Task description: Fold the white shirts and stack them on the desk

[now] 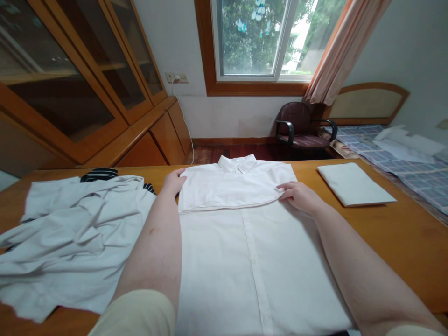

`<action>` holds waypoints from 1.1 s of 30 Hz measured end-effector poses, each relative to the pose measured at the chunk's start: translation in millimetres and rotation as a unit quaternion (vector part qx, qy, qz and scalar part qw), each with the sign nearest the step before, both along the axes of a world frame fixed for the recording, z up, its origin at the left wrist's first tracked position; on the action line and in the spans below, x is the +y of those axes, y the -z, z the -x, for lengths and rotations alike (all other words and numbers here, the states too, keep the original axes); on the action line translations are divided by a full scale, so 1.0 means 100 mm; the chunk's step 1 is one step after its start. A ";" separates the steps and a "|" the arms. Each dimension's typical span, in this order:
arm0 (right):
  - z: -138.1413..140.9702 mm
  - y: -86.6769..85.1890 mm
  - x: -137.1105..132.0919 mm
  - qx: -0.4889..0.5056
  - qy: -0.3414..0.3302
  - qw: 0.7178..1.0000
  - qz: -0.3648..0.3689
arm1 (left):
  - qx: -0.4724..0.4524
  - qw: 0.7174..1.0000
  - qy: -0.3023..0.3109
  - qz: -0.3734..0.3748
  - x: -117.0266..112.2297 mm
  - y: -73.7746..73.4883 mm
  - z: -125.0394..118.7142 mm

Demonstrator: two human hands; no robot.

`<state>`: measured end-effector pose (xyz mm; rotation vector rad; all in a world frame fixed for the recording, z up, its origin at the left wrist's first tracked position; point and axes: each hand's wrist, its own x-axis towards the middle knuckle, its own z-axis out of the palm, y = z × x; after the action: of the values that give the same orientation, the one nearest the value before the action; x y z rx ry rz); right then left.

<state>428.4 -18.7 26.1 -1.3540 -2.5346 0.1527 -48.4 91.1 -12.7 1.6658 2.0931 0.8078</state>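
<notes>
A white collared shirt (245, 252) lies flat on the wooden table (413, 233), its collar pointing away from me and its sleeves folded across the chest. My left hand (174, 181) rests on the shirt's left shoulder edge, fingers curled over the folded cloth. At the right end of the folded sleeve, my right hand (300, 195) presses down with fingers stretched out flat. Neither hand lifts the cloth.
A rumpled pile of pale shirts (70, 233), one with dark stripes, lies on the table at the left. A folded white garment (355, 184) sits at the right. Beyond the table are a dark armchair (297, 126), a bed (402, 154) and a glass-fronted wooden cabinet (77, 93).
</notes>
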 end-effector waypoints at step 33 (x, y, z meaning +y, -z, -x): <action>0.01 -0.04 -0.03 -0.067 0.064 0.995 -0.031 | 0.180 0.983 -0.001 0.041 -0.05 -0.08 -0.22</action>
<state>426.9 -21.9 29.9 -1.5439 -2.5264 -0.0414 -26.1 85.7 -4.9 1.8776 2.3240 0.4353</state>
